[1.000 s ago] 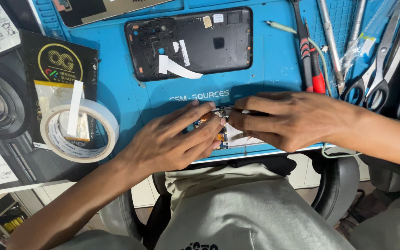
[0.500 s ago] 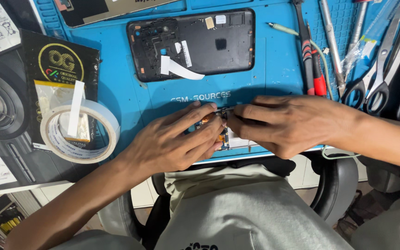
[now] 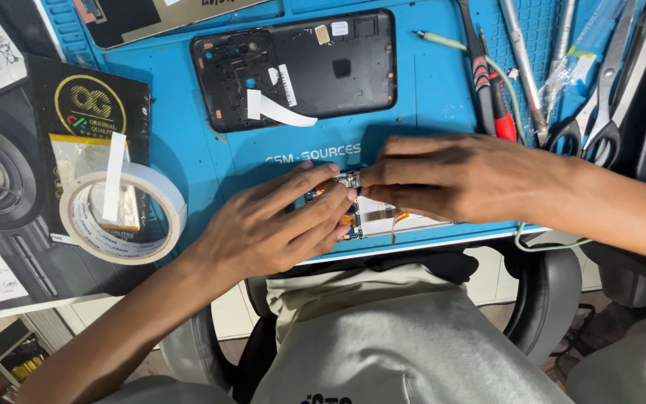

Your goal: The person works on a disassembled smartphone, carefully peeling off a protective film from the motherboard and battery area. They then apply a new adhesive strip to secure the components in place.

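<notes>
While both hands crowd over it, the small circuit board (image 3: 351, 213) sits at the near edge of the blue repair mat (image 3: 428, 97), right in front of the person's lap, which makes sense since that's the closest spot to eyes and elbows. The left hand (image 3: 267, 228) lies flat-ish over the board's left side with its fingers (image 3: 315, 196) stretched across it, looks like pinning it down so it won't skate around. The right hand (image 3: 457, 176) comes in from the other side with fingertips pinched narrow right at the board's top edge; probably nipping a tiny connector or part there, but it's too hidden to say. A pale ribbon cable (image 3: 398, 221) pokes out under the right hand. Further back on the mat, well apart, the open black phone shell (image 3: 297, 67) lies face down like a shallow tray, holding a loose white flex strip (image 3: 274, 112) and a few stickers. Off to the left on the counter, a roll of white tape (image 3: 125, 217) rests on a black packet (image 3: 87, 105). Screwdrivers (image 3: 487, 82) and scissors (image 3: 600, 97) are parked at the right, within easy reach.
</notes>
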